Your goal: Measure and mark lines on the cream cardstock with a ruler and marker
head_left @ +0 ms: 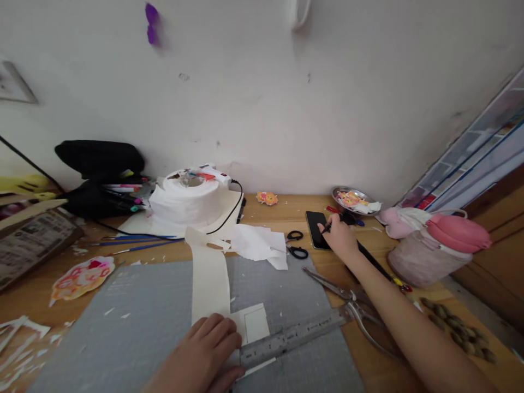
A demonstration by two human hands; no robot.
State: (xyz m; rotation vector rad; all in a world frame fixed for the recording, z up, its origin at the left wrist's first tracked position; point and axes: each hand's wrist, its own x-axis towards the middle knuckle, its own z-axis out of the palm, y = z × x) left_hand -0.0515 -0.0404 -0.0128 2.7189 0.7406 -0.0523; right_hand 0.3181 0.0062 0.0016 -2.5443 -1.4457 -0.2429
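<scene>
My left hand (215, 349) lies over the cream paper strip (209, 281) and the near end of a metal ruler (297, 335), its fingers flat. Beside its fingertips is a small paper piece with a drawn rectangle (256, 322). On the right, my right hand (343, 240) is at the edge of a dark phone (317, 229), its fingers closed on a slim dark pen (326, 228). Just left of the phone lie black-handled scissors (298, 252). Large metal shears (352, 300) lie under my right forearm, by the ruler's far end.
A grey cutting mat (155, 322) covers the table's middle. A white paper roll (186, 202) with a glue gun on top stands at the back. A metal bowl (355, 199) of cutouts, a pink-lidded container (434, 256), a cardboard box (36, 240) and paper scraps (20, 349) surround it.
</scene>
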